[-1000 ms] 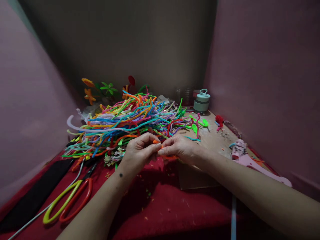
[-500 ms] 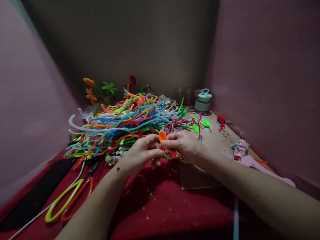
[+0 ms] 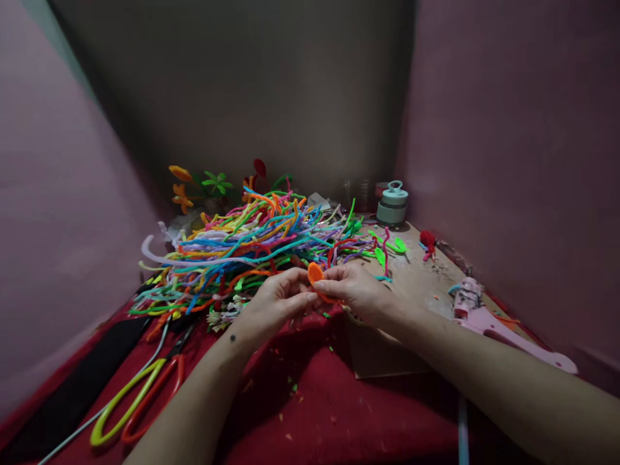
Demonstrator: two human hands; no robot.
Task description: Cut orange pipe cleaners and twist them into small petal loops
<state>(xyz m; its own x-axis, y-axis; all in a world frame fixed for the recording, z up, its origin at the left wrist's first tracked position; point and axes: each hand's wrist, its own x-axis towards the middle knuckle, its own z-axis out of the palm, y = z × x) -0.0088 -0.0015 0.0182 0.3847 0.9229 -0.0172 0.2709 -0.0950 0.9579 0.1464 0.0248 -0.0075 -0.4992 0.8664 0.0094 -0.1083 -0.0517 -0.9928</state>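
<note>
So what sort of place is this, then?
Probably a small craft table in a corner, perhaps at home or in a little workshop. What suggests it: a heap of colourful fuzzy stems, big scissors lying nearby, and what looks like a pink glue gun.

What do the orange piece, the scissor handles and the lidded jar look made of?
Orange piece: matte, fuzzy-looking, likely chenille stem; any core is hidden.
Scissor handles: smooth, solid yellow and red, probably plastic; coated metal is possible.
Lidded jar: smooth, pale green, perhaps plastic; too small to rule out painted metal.
</note>
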